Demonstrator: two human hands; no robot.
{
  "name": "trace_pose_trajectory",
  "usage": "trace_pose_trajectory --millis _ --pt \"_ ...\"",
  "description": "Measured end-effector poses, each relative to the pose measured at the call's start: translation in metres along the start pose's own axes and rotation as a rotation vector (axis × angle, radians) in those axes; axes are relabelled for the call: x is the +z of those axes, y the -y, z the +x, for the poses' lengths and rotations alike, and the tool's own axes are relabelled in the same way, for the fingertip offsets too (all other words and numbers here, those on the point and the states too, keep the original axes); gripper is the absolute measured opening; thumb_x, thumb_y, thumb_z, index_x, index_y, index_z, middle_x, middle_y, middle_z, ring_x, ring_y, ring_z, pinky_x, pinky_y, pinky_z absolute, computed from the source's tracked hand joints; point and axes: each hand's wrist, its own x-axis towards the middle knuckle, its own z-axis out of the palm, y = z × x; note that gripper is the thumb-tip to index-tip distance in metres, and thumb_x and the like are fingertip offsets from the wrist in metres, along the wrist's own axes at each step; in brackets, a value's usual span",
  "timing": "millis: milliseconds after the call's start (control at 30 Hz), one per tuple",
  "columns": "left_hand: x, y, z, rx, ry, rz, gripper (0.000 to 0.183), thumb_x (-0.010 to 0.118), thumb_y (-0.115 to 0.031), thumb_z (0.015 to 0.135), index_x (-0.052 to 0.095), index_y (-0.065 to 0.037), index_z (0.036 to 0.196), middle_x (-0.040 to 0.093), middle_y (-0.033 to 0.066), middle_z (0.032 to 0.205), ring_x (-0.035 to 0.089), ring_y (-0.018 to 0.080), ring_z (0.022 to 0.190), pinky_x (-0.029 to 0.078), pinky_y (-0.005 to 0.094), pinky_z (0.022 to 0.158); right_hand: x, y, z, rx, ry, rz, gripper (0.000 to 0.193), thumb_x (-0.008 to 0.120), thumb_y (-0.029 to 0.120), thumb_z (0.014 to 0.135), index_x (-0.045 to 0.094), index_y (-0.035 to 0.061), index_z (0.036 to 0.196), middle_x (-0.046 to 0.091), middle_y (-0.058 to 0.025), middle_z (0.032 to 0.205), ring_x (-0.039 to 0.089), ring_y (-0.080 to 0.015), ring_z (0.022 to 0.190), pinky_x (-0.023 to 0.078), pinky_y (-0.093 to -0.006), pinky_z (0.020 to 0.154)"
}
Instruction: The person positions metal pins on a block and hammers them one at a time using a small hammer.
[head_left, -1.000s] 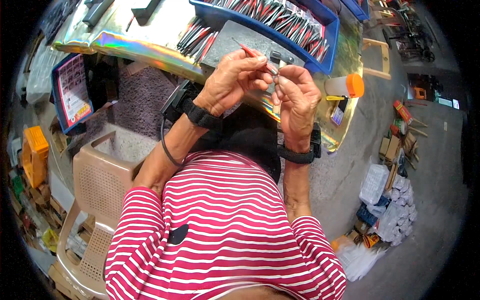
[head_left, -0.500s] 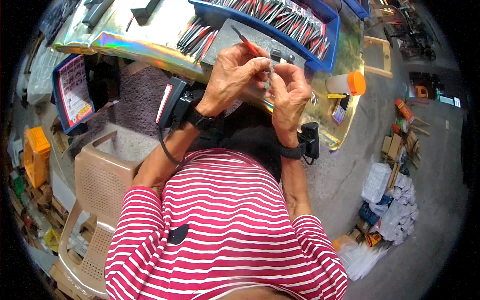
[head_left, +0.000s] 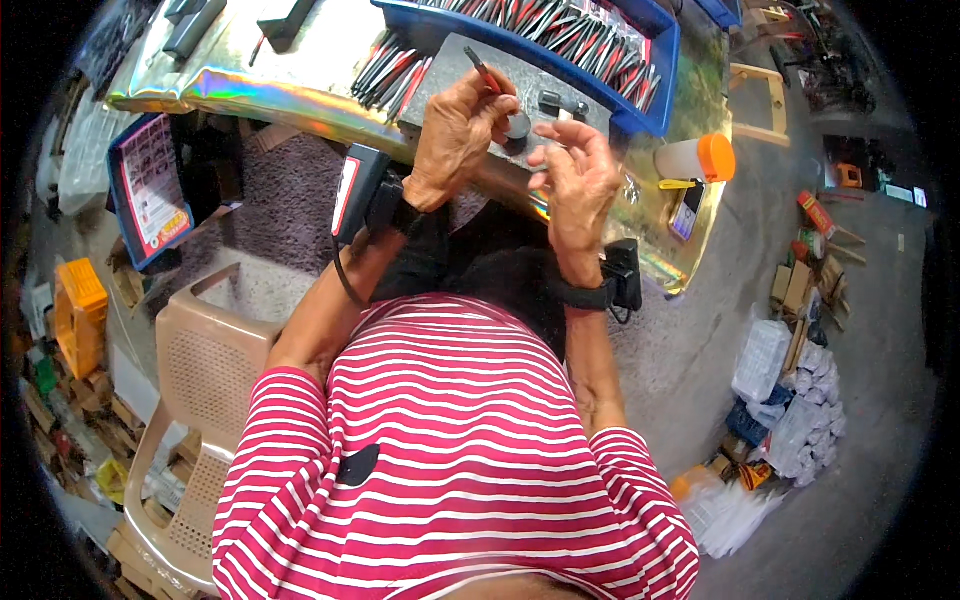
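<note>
A slim red stick with a dark tip is pinched in my left hand, its tip pointing up and away from me. My right hand hovers just to the right, fingers loosely apart, and I see nothing in it. Both hands are over the near edge of a grey board on the table. By my left fingertips shows a small round grey piece; whether I touch it I cannot tell. A small black part lies on the board beyond my right fingers.
A blue tray full of red, black and grey sticks stands behind the board. More sticks lie in a pile at its left. An orange-lidded jar is on the gold-covered table's right side. A beige plastic chair stands at my left.
My hands have come apart: the right one has drawn back slightly and loosened its fingers. The left still holds the red stick, and the round grey piece now shows between them.
</note>
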Motion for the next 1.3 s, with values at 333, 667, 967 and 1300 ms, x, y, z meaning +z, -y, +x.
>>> trace_pose_trajectory --millis 333,667,967,1300 --pt "-0.001 0.018 0.004 -0.049 0.023 0.154 0.004 0.054 -0.002 0.076 0.052 -0.004 0.078 0.053 -0.0004 0.061 0.049 0.0048 0.052 0.04 0.0192 0.046 -0.067 -0.025 -0.011 0.066 -0.082 -0.298 0.011 0.048 0.005 0.079 0.05 -0.0036 0.087 0.056 -0.0081 0.075 0.048 -0.0064 0.056 0.038 -0.0169 0.046" --pt "-0.001 0.021 0.006 0.021 0.065 0.317 0.005 0.054 -0.002 0.076 0.05 -0.002 0.078 0.053 0.0054 0.06 0.051 0.0104 0.053 0.041 0.0244 0.048 -0.073 -0.045 -0.017 0.159 -0.018 -0.373 0.021 0.047 0.019 0.084 0.054 -0.0002 0.078 0.05 -0.0002 0.062 0.043 -0.0044 0.055 0.033 -0.0179 0.048" --pt "-0.003 0.026 0.008 0.062 0.063 0.398 0.007 0.056 -0.004 0.075 0.05 -0.002 0.078 0.058 0.0115 0.066 0.059 0.0195 0.062 0.044 0.0288 0.055 -0.069 -0.045 -0.016 0.124 0.013 -0.495 0.026 0.05 0.023 0.083 0.054 -0.0012 0.074 0.045 0.0016 0.06 0.04 -0.0052 0.056 0.032 -0.0198 0.05" --pt "-0.003 0.029 0.007 0.129 0.051 0.405 0.008 0.056 -0.006 0.075 0.05 -0.002 0.079 0.056 0.011 0.063 0.058 0.0201 0.059 0.043 0.0292 0.051 -0.069 -0.051 -0.017 0.122 -0.016 -0.518 0.023 0.053 0.021 0.082 0.054 -0.0017 0.076 0.048 0.0015 0.062 0.043 -0.0048 0.058 0.036 -0.0194 0.052"
